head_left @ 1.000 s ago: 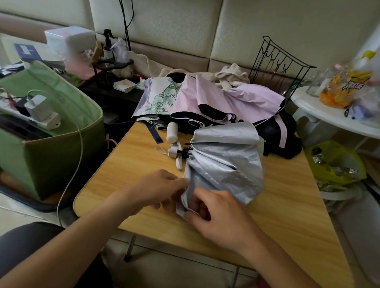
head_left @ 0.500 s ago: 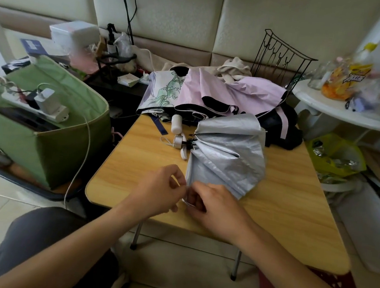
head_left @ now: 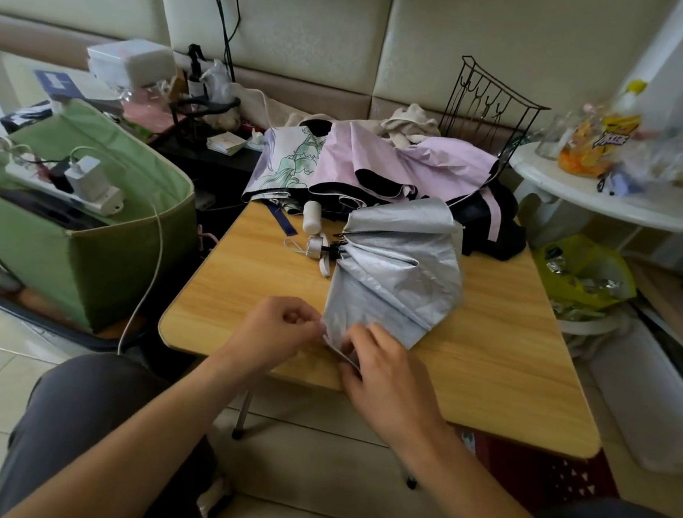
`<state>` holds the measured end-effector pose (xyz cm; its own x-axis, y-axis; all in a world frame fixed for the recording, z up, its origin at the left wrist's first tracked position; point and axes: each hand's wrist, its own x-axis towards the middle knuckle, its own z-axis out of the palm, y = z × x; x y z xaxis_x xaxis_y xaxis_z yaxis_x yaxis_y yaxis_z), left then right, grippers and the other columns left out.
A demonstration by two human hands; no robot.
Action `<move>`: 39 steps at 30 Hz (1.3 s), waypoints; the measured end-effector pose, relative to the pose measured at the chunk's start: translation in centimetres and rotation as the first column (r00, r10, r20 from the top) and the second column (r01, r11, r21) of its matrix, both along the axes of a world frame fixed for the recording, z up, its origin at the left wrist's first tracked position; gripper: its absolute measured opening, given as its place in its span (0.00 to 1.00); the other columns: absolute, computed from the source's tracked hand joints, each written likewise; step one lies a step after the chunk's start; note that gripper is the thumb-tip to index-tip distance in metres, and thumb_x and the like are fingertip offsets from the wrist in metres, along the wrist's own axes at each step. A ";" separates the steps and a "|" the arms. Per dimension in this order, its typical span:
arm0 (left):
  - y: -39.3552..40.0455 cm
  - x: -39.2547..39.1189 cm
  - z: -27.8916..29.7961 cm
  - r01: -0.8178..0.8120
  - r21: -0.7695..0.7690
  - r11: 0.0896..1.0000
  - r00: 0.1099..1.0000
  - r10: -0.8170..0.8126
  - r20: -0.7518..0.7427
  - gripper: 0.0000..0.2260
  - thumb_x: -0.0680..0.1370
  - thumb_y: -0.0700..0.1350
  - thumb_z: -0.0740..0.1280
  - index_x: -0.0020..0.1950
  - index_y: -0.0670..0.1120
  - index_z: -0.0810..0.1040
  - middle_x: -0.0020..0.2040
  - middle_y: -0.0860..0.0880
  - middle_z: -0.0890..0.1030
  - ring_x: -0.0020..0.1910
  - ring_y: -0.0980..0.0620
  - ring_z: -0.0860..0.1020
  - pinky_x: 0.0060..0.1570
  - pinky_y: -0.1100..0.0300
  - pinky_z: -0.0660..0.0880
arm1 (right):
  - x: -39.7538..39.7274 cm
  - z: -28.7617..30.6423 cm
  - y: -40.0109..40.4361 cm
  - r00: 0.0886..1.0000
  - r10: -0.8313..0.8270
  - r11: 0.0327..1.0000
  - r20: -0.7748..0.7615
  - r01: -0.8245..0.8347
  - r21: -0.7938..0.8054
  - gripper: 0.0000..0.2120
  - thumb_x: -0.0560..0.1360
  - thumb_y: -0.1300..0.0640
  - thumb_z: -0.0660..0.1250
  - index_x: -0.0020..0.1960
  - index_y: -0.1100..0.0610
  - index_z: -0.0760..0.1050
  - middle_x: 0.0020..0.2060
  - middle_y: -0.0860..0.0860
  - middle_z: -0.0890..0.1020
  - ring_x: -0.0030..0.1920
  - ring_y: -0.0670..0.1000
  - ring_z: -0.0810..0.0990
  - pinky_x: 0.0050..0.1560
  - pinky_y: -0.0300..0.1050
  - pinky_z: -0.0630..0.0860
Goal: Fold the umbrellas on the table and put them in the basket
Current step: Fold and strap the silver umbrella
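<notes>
A silver umbrella lies half collapsed on the wooden table, its white handle pointing left. My left hand pinches the near edge of its canopy with curled fingers. Beside it, my right hand grips the same edge, fingertips pressed into the fabric. A pink and black umbrella with a green flower print lies crumpled at the table's far side; a white handle sticks out from under it. The green fabric basket stands on the floor to the left.
A white power strip with plugs and a cable lie inside the basket. A black wire rack stands behind the umbrellas. A white round table with bottles is at the right, a yellow bag under it. My knees are below the table.
Both hands stay at the silver canopy's near edge and have shifted slightly along it, gathering the fabric. The camera moved a little; the umbrella lies where it was.
</notes>
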<state>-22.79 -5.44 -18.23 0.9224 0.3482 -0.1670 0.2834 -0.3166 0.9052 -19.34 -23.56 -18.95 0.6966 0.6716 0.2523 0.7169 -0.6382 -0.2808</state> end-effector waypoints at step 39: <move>-0.6 3.4 -4.3 0.471 0.827 0.308 0.828 -0.478 -0.293 0.39 0.71 0.70 0.21 0.81 0.58 0.35 0.83 0.52 0.37 0.81 0.52 0.35 0.80 0.40 0.40 | 5.9 1.7 -2.3 0.958 -0.180 0.936 0.222 0.097 0.340 0.11 0.77 0.57 0.73 0.57 0.57 0.79 0.54 0.52 0.77 0.54 0.51 0.77 0.51 0.45 0.78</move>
